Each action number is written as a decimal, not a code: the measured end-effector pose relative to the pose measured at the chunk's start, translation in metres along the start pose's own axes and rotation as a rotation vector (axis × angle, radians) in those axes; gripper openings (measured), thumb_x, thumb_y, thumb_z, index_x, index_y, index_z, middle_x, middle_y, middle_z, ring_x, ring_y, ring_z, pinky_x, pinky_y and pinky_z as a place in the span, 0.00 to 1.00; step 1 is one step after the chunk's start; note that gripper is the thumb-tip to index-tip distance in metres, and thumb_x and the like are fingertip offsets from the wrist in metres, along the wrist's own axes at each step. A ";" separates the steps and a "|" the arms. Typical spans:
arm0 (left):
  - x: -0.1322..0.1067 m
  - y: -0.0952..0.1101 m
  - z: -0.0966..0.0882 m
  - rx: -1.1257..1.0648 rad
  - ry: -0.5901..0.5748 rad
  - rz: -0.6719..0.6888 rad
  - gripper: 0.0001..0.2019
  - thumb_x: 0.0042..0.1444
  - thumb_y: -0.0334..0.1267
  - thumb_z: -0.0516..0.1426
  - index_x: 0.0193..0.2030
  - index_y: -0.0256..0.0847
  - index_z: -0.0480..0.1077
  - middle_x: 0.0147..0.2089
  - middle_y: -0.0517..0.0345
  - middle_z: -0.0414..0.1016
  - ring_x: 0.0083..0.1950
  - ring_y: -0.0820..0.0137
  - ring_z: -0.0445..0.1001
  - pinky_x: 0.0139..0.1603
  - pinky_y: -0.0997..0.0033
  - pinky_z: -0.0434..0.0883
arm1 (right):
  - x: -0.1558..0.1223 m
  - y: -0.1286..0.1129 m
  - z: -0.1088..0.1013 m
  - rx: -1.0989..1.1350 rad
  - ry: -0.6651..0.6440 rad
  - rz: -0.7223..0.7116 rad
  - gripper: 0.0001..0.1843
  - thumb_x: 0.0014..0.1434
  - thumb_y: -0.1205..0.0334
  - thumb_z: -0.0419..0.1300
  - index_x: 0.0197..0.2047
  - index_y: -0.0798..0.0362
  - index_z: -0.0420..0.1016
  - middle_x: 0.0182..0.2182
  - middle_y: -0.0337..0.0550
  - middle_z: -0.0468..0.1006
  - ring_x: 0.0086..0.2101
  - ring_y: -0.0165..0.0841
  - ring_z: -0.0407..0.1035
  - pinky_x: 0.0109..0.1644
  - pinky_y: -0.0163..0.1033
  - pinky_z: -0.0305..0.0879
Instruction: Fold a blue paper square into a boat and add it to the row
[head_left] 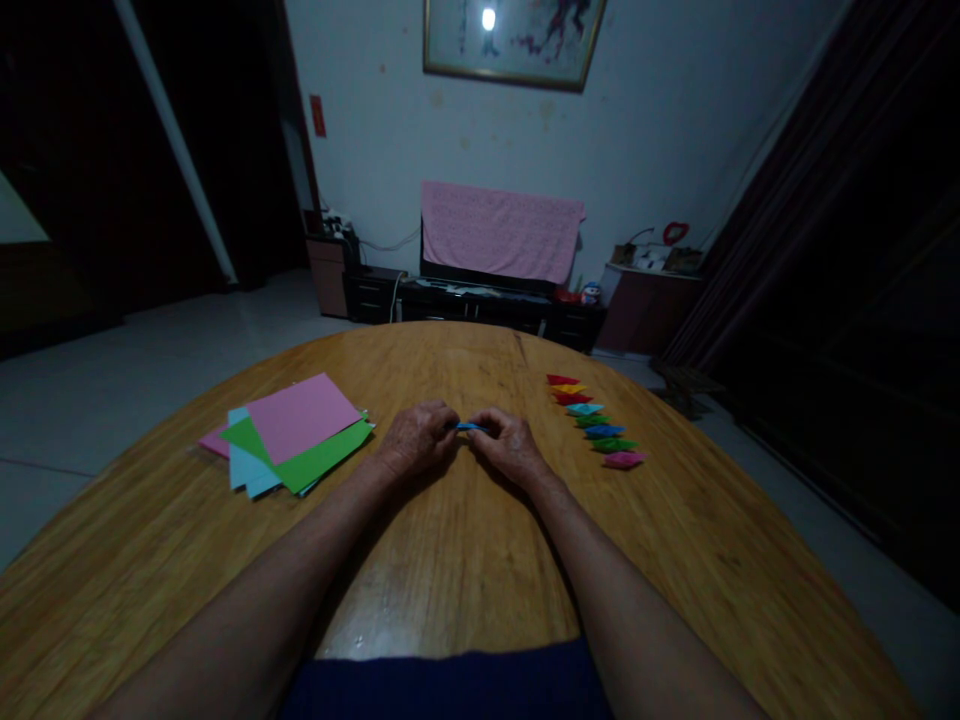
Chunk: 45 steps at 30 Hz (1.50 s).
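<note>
Between my two hands is a small piece of folded blue paper (470,426), seen nearly edge-on as a thin strip. My left hand (421,436) pinches its left end, fingers closed. At the other end my right hand (508,440) grips it between thumb and fingers. Both hands are low over the middle of the wooden table (450,560), and the fingers cover much of the paper, so its full shape is hidden.
On the left lies a loose pile of coloured sheets, a pink sheet (304,415) over a green sheet (326,458) and light blue sheets (247,465). A row of several small folded paper boats runs along the right, the nearest a pink paper boat (624,460).
</note>
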<state>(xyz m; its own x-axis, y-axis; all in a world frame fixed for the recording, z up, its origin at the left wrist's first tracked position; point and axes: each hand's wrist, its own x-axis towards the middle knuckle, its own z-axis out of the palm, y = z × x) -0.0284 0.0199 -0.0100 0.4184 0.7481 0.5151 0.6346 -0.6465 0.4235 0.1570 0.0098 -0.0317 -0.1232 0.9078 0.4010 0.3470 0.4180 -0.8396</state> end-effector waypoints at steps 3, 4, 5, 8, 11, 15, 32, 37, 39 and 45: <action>0.000 -0.002 0.000 0.048 0.003 0.019 0.05 0.54 0.35 0.56 0.32 0.43 0.73 0.34 0.52 0.73 0.34 0.67 0.68 0.33 0.71 0.59 | 0.001 0.001 0.000 0.008 0.007 -0.001 0.07 0.51 0.58 0.62 0.33 0.51 0.76 0.27 0.39 0.75 0.29 0.32 0.67 0.33 0.36 0.63; 0.000 -0.002 0.001 0.064 -0.008 0.019 0.05 0.54 0.36 0.55 0.33 0.43 0.74 0.34 0.52 0.73 0.35 0.67 0.68 0.34 0.72 0.59 | 0.001 0.001 0.000 0.012 0.011 0.001 0.07 0.51 0.58 0.63 0.33 0.51 0.77 0.27 0.39 0.75 0.29 0.32 0.67 0.32 0.36 0.63; 0.000 -0.002 0.000 0.084 -0.028 0.017 0.06 0.55 0.36 0.55 0.34 0.43 0.74 0.35 0.52 0.73 0.36 0.67 0.69 0.34 0.72 0.60 | 0.001 0.001 0.000 0.017 0.014 0.005 0.07 0.51 0.57 0.63 0.33 0.51 0.77 0.27 0.39 0.75 0.28 0.31 0.66 0.32 0.36 0.62; 0.000 -0.001 0.000 0.163 -0.081 0.006 0.08 0.57 0.37 0.53 0.36 0.42 0.74 0.36 0.52 0.74 0.37 0.67 0.70 0.35 0.72 0.61 | 0.001 0.001 0.001 0.025 0.015 0.029 0.09 0.50 0.56 0.63 0.32 0.52 0.77 0.25 0.38 0.75 0.26 0.31 0.66 0.30 0.35 0.61; 0.000 0.001 -0.001 0.221 -0.088 0.016 0.09 0.59 0.38 0.52 0.36 0.40 0.74 0.36 0.53 0.75 0.36 0.69 0.70 0.35 0.72 0.62 | 0.001 0.001 0.002 0.028 0.012 0.042 0.10 0.50 0.56 0.63 0.32 0.54 0.76 0.25 0.39 0.75 0.26 0.30 0.66 0.30 0.34 0.61; 0.000 0.000 -0.001 0.241 -0.074 0.038 0.09 0.59 0.36 0.52 0.37 0.39 0.74 0.37 0.53 0.76 0.37 0.69 0.71 0.36 0.72 0.64 | 0.002 0.000 0.002 0.040 0.014 0.053 0.10 0.50 0.56 0.63 0.31 0.54 0.76 0.25 0.38 0.75 0.26 0.29 0.65 0.29 0.33 0.61; 0.000 -0.003 -0.001 0.215 -0.089 0.045 0.08 0.59 0.36 0.53 0.37 0.39 0.74 0.36 0.53 0.77 0.37 0.69 0.73 0.36 0.72 0.65 | -0.001 -0.002 0.000 0.138 -0.046 0.181 0.10 0.51 0.56 0.62 0.33 0.54 0.76 0.19 0.33 0.69 0.20 0.26 0.59 0.24 0.32 0.53; 0.000 0.000 -0.004 0.197 -0.108 0.030 0.08 0.59 0.35 0.54 0.37 0.38 0.75 0.36 0.53 0.77 0.37 0.70 0.73 0.36 0.72 0.65 | -0.003 -0.004 0.000 0.195 -0.055 0.204 0.10 0.50 0.56 0.63 0.32 0.54 0.75 0.19 0.33 0.69 0.20 0.25 0.59 0.23 0.31 0.52; 0.001 0.002 -0.006 0.184 -0.128 0.006 0.09 0.59 0.36 0.53 0.37 0.39 0.75 0.36 0.54 0.77 0.37 0.70 0.73 0.36 0.73 0.65 | -0.003 -0.005 -0.001 0.196 -0.065 0.203 0.10 0.50 0.56 0.62 0.32 0.54 0.75 0.20 0.33 0.69 0.20 0.25 0.59 0.23 0.31 0.52; 0.001 0.008 -0.009 0.197 -0.138 -0.019 0.09 0.58 0.35 0.53 0.37 0.40 0.75 0.36 0.53 0.77 0.36 0.70 0.72 0.35 0.73 0.64 | -0.001 -0.006 -0.004 0.029 -0.064 0.106 0.09 0.52 0.58 0.60 0.33 0.54 0.76 0.23 0.35 0.72 0.23 0.26 0.61 0.25 0.31 0.56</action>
<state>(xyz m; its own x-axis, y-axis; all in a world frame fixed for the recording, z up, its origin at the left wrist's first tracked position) -0.0284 0.0142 0.0007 0.4813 0.7821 0.3959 0.7521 -0.6004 0.2718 0.1584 0.0063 -0.0254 -0.1470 0.9469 0.2859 0.3346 0.3196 -0.8865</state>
